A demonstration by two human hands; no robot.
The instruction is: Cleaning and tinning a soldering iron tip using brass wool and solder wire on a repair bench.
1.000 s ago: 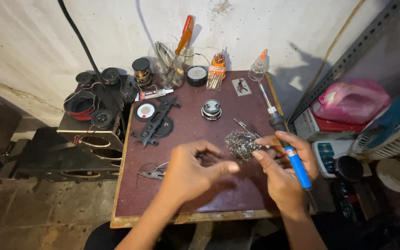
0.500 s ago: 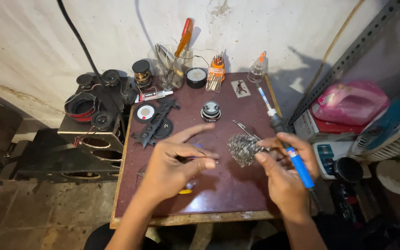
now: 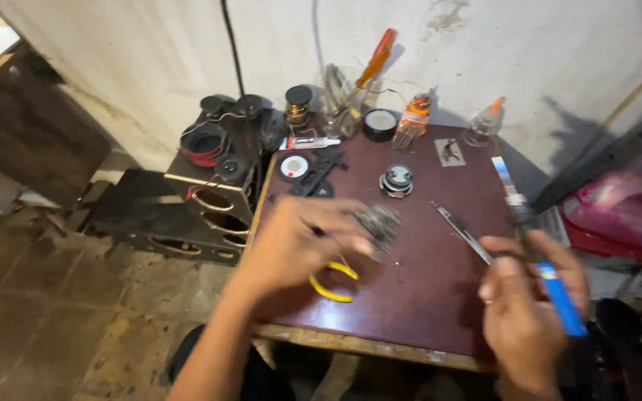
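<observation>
Lying over the dark red surface (image 3: 440, 297), a grey bundle of solder wire (image 3: 374, 221) is pinched by the left hand (image 3: 299, 245) fingers. A blue soldering iron (image 3: 551, 286) is gripped in the right hand (image 3: 525, 304). Nothing looks joined yet.

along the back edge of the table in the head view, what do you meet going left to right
glue tube → glass jar of tools → black tape roll → orange-topped part → clear bottle with orange nozzle
</observation>
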